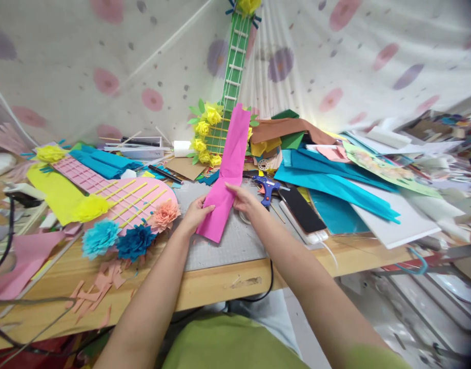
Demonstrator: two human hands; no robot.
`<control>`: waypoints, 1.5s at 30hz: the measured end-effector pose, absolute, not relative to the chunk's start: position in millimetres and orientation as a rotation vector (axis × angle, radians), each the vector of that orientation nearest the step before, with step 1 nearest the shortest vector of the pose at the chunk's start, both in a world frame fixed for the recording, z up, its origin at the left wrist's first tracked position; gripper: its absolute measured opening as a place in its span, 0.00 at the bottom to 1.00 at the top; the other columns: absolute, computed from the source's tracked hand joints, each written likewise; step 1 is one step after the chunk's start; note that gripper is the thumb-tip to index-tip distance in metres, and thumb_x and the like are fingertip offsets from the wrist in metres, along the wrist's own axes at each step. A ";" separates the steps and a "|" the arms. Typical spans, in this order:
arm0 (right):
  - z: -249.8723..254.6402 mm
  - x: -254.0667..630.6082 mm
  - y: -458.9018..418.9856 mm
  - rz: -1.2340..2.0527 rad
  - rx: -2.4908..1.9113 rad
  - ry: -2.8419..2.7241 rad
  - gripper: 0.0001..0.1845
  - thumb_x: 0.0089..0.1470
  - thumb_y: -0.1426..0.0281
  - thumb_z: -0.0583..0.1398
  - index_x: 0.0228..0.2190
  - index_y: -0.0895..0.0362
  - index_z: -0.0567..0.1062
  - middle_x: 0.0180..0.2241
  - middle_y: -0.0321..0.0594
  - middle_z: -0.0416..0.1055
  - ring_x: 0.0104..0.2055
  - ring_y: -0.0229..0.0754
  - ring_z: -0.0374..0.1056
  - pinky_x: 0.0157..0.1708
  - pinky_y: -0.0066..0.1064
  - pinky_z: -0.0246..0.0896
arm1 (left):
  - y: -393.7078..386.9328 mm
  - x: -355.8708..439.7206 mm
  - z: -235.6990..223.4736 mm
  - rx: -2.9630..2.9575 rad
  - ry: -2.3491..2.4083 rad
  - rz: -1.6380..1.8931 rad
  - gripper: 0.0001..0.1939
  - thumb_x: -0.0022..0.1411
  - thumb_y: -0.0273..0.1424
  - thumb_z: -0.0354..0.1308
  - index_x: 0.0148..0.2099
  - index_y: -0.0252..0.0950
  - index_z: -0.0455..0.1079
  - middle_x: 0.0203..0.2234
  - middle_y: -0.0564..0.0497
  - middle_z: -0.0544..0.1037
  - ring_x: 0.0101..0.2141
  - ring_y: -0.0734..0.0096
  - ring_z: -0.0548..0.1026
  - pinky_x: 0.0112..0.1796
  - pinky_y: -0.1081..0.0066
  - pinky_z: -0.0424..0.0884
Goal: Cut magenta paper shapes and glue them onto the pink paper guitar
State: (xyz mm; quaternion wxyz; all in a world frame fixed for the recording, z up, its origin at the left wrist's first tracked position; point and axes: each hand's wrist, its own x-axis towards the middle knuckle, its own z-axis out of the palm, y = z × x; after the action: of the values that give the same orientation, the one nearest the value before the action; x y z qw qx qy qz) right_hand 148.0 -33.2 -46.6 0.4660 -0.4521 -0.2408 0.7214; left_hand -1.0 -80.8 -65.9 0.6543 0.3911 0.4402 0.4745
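Note:
A long strip of bright pink crepe paper (230, 159) is held up at a slant over the grey cutting mat (235, 252). My left hand (199, 212) pinches its left edge near the lower end, thumb on top. Across from it, my right hand (243, 199) grips the right edge a little higher, with the thumb on the paper. The fingers behind the strip are hidden. Behind the paper's upper end stands a green paper guitar (235, 66) with yellow flowers, partly covered by the strip. A blue glue gun (266, 190) lies just right of my right hand.
A pink paper guitar (123, 197) with blue, yellow and peach flowers lies at left, near peach paper scraps (99, 287). To the right are a phone (302, 209), a white power bank with a cable and blue paper sheets (335, 179). Black cables (12, 220) cross the left side.

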 end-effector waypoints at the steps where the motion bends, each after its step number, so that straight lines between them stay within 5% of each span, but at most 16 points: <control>1: -45.1 147.7 -30.7 1.759 -1.107 -0.561 0.03 0.49 0.76 0.55 0.26 0.59 0.69 0.19 0.36 0.70 0.22 0.35 0.67 0.29 0.28 0.67 | -81.0 -2.0 -65.8 0.914 0.986 1.088 0.24 0.38 0.24 0.64 0.42 0.33 0.69 0.31 0.50 0.77 0.30 0.70 0.74 0.33 0.73 0.69; 8: -12.3 168.7 -0.9 1.555 -1.049 -0.438 0.03 0.50 0.74 0.56 0.30 0.59 0.69 0.22 0.35 0.72 0.26 0.36 0.69 0.35 0.30 0.68 | -87.8 -10.1 -55.8 0.979 0.799 1.098 0.31 0.40 0.26 0.65 0.50 0.37 0.65 0.41 0.48 0.75 0.36 0.68 0.74 0.38 0.72 0.68; 19: 29.7 216.2 24.2 1.018 -0.841 -0.747 0.09 0.48 0.70 0.58 0.35 0.56 0.69 0.34 0.34 0.73 0.38 0.35 0.69 0.41 0.30 0.66 | -80.1 -8.1 -58.8 0.710 0.877 1.006 0.19 0.40 0.25 0.65 0.38 0.30 0.70 0.27 0.47 0.77 0.25 0.70 0.74 0.29 0.72 0.71; 25: 27.7 214.7 67.1 1.076 -0.937 -0.570 0.09 0.50 0.69 0.56 0.37 0.57 0.67 0.31 0.35 0.72 0.33 0.34 0.69 0.36 0.30 0.68 | -73.1 0.9 -60.3 0.449 0.911 1.356 0.09 0.49 0.26 0.59 0.36 0.32 0.67 0.25 0.51 0.76 0.25 0.76 0.73 0.32 0.74 0.71; 34: -18.9 201.4 75.9 1.197 -1.056 -0.390 0.10 0.49 0.74 0.56 0.37 0.60 0.67 0.24 0.32 0.69 0.24 0.32 0.66 0.33 0.31 0.68 | -65.1 1.9 -60.3 0.219 0.672 1.225 0.07 0.57 0.30 0.53 0.40 0.36 0.66 0.31 0.50 0.76 0.30 0.75 0.74 0.30 0.77 0.72; 45: -21.1 197.1 85.1 1.211 -1.167 -0.487 0.09 0.51 0.78 0.53 0.36 0.59 0.65 0.22 0.30 0.67 0.24 0.32 0.66 0.28 0.29 0.68 | -62.9 3.6 -69.7 0.354 0.820 1.302 0.09 0.55 0.19 0.51 0.39 0.30 0.67 0.33 0.46 0.76 0.35 0.67 0.75 0.42 0.61 0.72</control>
State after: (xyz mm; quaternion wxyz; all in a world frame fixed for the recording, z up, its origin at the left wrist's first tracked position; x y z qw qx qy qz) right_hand 197.1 85.1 -21.1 0.6407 -0.5118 -0.2134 0.5311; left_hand 3.6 -62.9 -69.7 0.7041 0.1591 0.3688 0.5856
